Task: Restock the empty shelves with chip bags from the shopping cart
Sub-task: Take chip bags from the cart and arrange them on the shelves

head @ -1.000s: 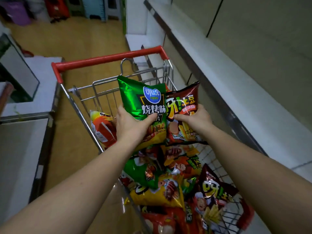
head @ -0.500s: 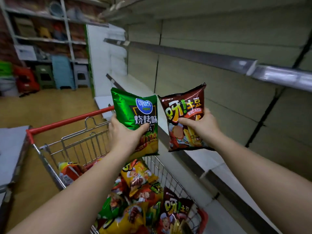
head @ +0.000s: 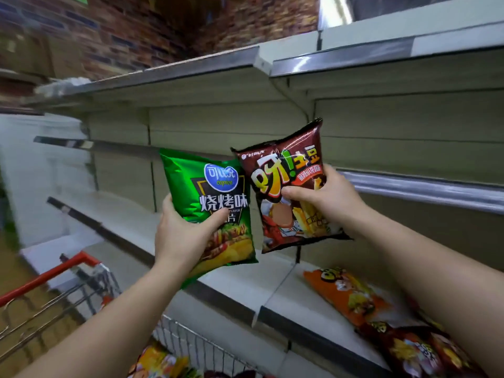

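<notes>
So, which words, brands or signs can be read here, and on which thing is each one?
"可比克 copico", "烧烤味": green chip bag, held by left hand.
"呀!土豆": brown chip bag, held by right hand.
Smaller print on both bags: too small to read.
Orange bag on the shelf: blurred.

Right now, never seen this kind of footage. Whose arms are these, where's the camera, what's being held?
There is no robot here: a person wears one wide-angle camera on the head, looking forward and down, so both bare arms reach in from below. The left hand grips a green chip bag; the right hand grips a brown chip bag. Both are raised in front of shop shelves. An orange chip bag and a darker bag already lie on the lower shelf at right. The shopping cart, red-handled, sits below left with more bags.
</notes>
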`<state>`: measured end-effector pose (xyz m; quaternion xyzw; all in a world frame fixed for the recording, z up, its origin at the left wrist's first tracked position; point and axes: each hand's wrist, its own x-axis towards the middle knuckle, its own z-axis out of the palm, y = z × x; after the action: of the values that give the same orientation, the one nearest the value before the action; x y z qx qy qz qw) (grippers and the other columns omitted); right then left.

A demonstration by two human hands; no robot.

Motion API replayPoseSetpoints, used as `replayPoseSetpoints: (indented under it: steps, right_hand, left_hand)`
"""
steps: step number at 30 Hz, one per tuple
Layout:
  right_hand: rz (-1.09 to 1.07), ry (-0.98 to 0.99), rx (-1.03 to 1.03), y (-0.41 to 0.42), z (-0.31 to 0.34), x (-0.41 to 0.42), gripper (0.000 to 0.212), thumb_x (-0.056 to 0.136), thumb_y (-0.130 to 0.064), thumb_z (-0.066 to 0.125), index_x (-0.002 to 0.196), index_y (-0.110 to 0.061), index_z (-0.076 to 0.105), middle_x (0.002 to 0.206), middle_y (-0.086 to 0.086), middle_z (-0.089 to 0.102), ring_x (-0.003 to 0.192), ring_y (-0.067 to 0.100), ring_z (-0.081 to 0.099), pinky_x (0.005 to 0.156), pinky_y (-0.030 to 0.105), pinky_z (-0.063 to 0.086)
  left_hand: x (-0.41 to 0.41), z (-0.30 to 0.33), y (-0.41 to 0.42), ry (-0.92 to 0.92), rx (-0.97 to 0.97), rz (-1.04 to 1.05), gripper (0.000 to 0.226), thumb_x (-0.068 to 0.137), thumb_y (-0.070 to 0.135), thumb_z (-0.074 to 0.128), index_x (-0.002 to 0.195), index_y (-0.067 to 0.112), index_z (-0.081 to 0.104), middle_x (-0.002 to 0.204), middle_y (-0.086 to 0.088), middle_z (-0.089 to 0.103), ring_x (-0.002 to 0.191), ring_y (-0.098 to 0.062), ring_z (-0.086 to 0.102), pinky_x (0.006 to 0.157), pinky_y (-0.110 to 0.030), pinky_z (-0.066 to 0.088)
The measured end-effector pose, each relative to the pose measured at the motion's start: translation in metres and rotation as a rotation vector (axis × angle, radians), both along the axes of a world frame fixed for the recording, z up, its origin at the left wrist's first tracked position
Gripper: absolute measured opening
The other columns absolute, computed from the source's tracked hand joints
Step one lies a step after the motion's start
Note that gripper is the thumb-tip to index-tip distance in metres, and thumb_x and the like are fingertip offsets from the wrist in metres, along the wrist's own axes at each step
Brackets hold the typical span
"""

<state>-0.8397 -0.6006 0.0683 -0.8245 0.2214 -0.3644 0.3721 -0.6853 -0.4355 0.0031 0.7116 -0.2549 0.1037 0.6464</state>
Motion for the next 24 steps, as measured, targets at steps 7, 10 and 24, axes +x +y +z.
replayPoseSetpoints:
  steps: [7, 10, 24]
  right_hand:
    - [-0.258, -0.093, 0.031, 0.013, 0.036, -0.063, 0.048, 0.070, -0.045, 0.075, 0.108, -0.027, 0.050, 0.092, -0.013, 0.061, 0.086, 0.007, 0.060, 0.068, 0.024, 0.046]
    - [-0.423, -0.125, 0.025, 0.020, 0.042, -0.099, 0.050, 0.067, -0.047, 0.076, 0.107, -0.027, 0.054, 0.101, -0.007, 0.065, 0.093, 0.014, 0.063, 0.084, 0.035, 0.051]
    - [-0.965, -0.121, -0.003, 0.078, 0.050, -0.291, 0.047, 0.068, -0.046, 0.076, 0.105, -0.027, 0.053, 0.107, -0.004, 0.065, 0.093, 0.012, 0.063, 0.080, 0.030, 0.051]
  left_hand:
    - [-0.016, 0.042, -0.041, -0.021, -0.032, -0.320, 0.070, 0.062, 0.043, 0.083, 0.121, 0.021, 0.050, 0.102, 0.009, 0.059, 0.101, -0.018, 0.057, 0.087, -0.031, 0.043]
    - [-0.038, 0.054, -0.064, -0.020, -0.033, -0.481, 0.075, 0.058, 0.045, 0.085, 0.119, 0.020, 0.051, 0.107, 0.007, 0.062, 0.107, -0.020, 0.058, 0.096, -0.039, 0.046]
    - [-0.216, 0.062, -0.133, -0.002, 0.024, -1.104, 0.092, 0.034, 0.070, 0.073, 0.114, 0.026, 0.058, 0.106, 0.006, 0.068, 0.102, -0.021, 0.062, 0.093, -0.041, 0.049]
